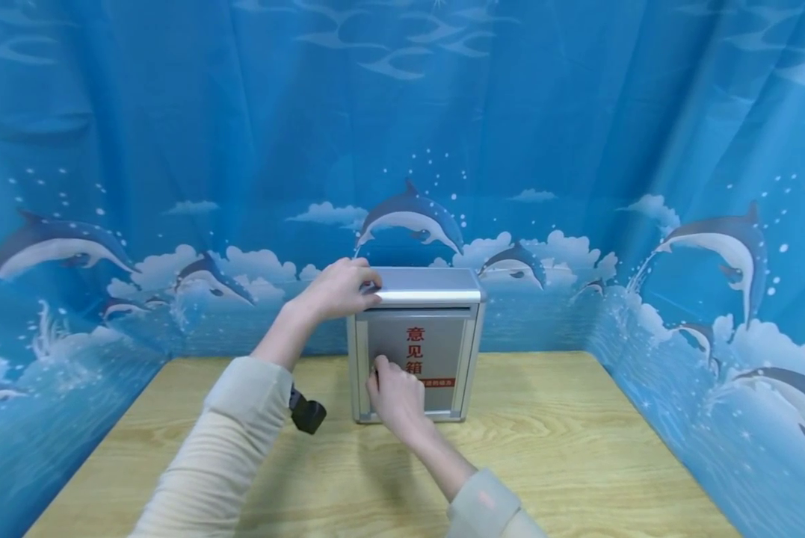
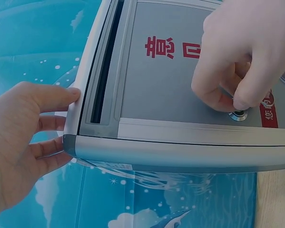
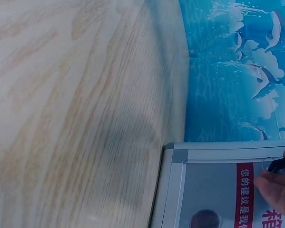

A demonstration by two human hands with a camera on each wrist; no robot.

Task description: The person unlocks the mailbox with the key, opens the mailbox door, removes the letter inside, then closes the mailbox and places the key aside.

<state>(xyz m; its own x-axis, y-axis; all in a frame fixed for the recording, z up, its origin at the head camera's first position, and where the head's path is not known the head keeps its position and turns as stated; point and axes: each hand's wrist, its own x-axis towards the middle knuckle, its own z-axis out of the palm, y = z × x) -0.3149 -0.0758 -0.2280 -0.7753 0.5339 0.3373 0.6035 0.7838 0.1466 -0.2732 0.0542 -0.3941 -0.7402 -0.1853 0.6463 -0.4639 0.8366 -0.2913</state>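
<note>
A silver-grey suggestion box (image 1: 436, 336) with red lettering stands upright on the table, its slot (image 2: 104, 71) running along the top of the front panel. My left hand (image 1: 341, 289) grips the top left corner of the box, thumb on one side of the edge and fingers on the other. At the left part of the front panel, my right hand (image 1: 398, 392) pinches a small key with a black head (image 3: 277, 165) and a thin ring. Beneath those fingertips the round metal lock (image 2: 238, 115) partly shows; the key's blade is hidden.
The wood-grain table (image 1: 543, 463) extends around the box. Behind and on both sides hangs a blue curtain (image 1: 294, 149) with dolphins, close to the table's edges. A black device (image 1: 306, 412) shows by the left wrist.
</note>
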